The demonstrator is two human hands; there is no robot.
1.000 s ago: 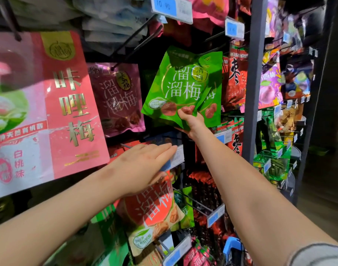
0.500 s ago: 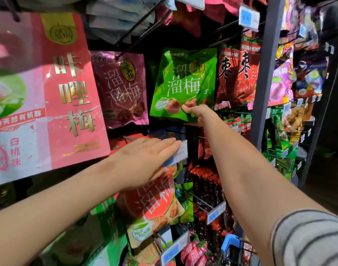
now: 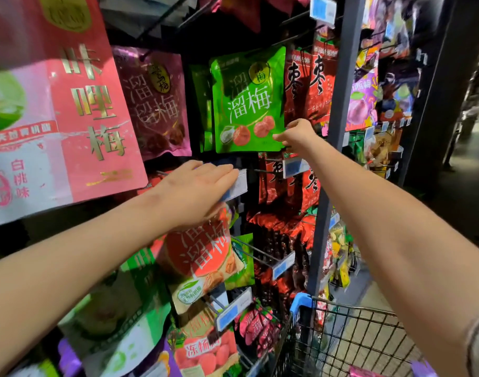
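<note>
Green bag (image 3: 246, 99) at centre: my right hand (image 3: 298, 134) pinches its lower corner; left hand (image 3: 194, 191) rests flat, fingers straight, on a tag (image 3: 238, 184).

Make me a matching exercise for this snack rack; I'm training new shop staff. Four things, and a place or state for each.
Things:
1 right hand
2 left hand
3 green bag
4 cart

Places or states:
a rests on a price tag
b stands lower right, under the right arm
c pinches the green bag's lower corner
d hangs left of the red bags

Pairs: 1-c, 2-a, 3-d, 4-b.
</note>
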